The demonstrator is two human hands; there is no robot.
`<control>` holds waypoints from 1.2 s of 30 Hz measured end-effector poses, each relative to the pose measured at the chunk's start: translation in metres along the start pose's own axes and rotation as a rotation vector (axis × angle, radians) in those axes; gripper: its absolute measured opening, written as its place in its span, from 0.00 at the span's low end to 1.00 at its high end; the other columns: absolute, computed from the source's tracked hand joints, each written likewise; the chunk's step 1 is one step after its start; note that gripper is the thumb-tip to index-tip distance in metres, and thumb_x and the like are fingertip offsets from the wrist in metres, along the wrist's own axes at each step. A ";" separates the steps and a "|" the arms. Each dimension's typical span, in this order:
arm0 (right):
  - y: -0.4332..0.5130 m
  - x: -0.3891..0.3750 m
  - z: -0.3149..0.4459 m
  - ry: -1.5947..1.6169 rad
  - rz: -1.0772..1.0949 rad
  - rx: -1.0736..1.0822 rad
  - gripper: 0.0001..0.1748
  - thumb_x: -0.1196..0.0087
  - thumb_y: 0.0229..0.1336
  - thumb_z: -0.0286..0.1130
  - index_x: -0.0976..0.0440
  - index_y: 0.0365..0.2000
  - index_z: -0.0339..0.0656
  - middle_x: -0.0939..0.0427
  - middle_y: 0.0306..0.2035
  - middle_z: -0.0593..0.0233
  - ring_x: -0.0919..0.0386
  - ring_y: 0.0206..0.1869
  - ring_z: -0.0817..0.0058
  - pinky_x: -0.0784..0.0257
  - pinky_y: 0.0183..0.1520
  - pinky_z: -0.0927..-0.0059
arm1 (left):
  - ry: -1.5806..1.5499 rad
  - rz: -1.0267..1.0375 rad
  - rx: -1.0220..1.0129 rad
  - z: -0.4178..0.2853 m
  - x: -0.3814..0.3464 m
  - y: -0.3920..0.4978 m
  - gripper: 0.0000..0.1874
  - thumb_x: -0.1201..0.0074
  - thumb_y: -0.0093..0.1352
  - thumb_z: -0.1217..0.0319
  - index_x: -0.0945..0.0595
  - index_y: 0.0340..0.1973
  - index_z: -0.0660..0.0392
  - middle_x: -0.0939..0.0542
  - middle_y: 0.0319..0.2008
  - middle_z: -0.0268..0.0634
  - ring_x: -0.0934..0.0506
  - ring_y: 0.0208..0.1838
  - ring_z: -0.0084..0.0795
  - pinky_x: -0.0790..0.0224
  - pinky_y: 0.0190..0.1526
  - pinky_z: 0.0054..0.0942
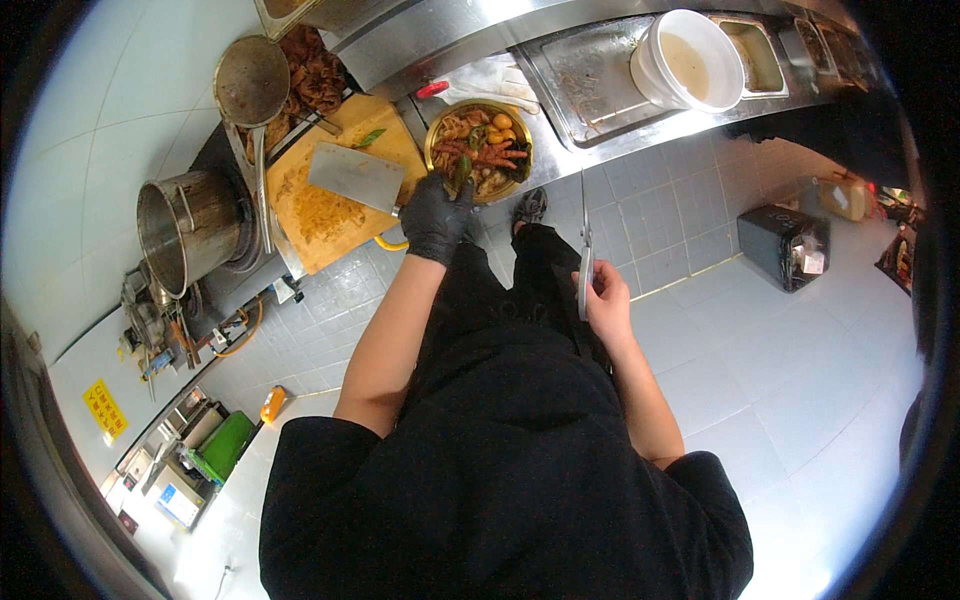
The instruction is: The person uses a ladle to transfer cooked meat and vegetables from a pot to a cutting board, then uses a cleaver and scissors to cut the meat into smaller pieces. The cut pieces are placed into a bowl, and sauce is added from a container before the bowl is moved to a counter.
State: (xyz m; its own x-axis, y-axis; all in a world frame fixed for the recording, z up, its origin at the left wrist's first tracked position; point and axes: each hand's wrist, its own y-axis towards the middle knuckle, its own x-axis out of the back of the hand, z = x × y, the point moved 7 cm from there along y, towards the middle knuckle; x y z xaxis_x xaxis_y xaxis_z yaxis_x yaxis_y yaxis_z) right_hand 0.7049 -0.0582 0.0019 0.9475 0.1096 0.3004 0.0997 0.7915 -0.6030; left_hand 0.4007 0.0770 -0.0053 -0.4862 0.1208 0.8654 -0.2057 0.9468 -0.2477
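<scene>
My left hand (435,219), in a black glove, is at the near left rim of a gold-coloured metal bowl (431,150). Its fingers are blurred, so what they hold is unclear. Chicken feet (491,154), eggs (501,122), green pepper pieces and other cooked food fill the bowl. Beside that hand, a cleaver (354,176) lies flat on a stained wooden cutting board (405,142), its handle partly behind the glove. My bare right hand (606,300) grips a pair of scissors (586,251) by the handles, blades pointing away from me, right of the bowl.
A ladle-like strainer (251,81) rests beside a heap of braised meat (313,71). A tall steel pot (169,232) stands at left. On the counter's right, a white plastic bucket (649,71) of cloudy liquid sits on a metal tray (581,82). A black bin (784,244) stands on the floor.
</scene>
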 end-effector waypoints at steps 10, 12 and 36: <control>0.001 -0.002 -0.004 0.075 0.019 -0.032 0.10 0.38 0.63 0.29 0.26 0.39 0.35 0.25 0.26 0.75 0.29 0.28 0.88 0.34 0.30 0.80 | -0.106 -0.170 -0.262 -0.007 -0.013 0.007 0.16 0.39 0.66 0.68 0.21 0.47 0.62 0.20 0.43 0.54 0.20 0.46 0.55 0.26 0.46 0.46; 0.001 0.000 -0.003 -0.005 0.000 0.007 0.10 0.38 0.63 0.30 0.26 0.39 0.35 0.25 0.26 0.75 0.29 0.28 0.88 0.34 0.30 0.80 | -0.094 -0.178 -0.264 -0.007 -0.013 0.005 0.16 0.39 0.66 0.69 0.20 0.47 0.62 0.20 0.42 0.54 0.20 0.45 0.55 0.26 0.46 0.46; 0.001 0.004 0.000 0.106 -0.028 -0.002 0.11 0.38 0.63 0.30 0.26 0.40 0.35 0.25 0.26 0.74 0.28 0.28 0.87 0.33 0.31 0.80 | -0.281 -0.127 -0.134 0.002 0.037 0.039 0.13 0.35 0.62 0.71 0.18 0.41 0.59 0.15 0.36 0.47 0.16 0.41 0.42 0.24 0.44 0.37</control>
State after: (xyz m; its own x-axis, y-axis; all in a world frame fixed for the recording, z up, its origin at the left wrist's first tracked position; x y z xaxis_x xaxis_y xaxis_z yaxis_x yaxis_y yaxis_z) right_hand 0.7085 -0.0571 0.0023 0.9713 0.0232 0.2368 0.1266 0.7923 -0.5969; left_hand 0.3728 0.1176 0.0163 -0.6832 -0.0698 0.7269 -0.1751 0.9820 -0.0703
